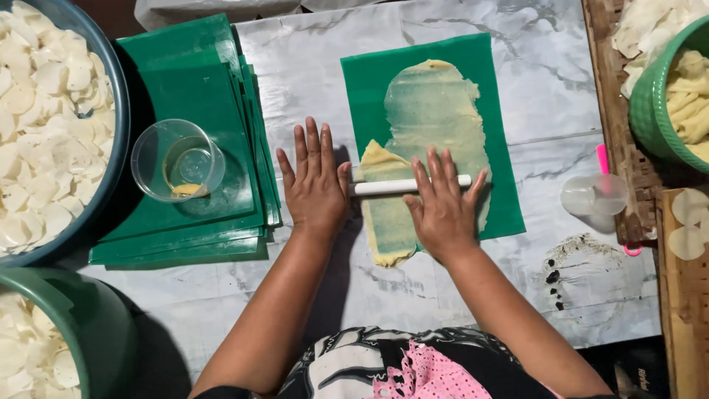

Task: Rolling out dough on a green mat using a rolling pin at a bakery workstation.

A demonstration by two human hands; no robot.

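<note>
A thin sheet of yellowish dough [432, 111] lies spread on a green plastic mat [369, 81] on the marble-patterned table [546, 89]. A white rolling pin [380, 188] lies across the dough. My left hand [314, 185] rests flat with fingers spread over the pin's left end, on the table just left of the mat. My right hand [443, 207] presses flat on the pin over the dough. Neither hand grips anything.
A stack of green mats [188, 66] lies at the left with a clear plastic cup [177, 160] on it. Two large basins of white round slices [52, 125] [29, 355] stand far left. A green basket of dough [683, 96], a clear cup [594, 194] and a wooden board [683, 295] sit right.
</note>
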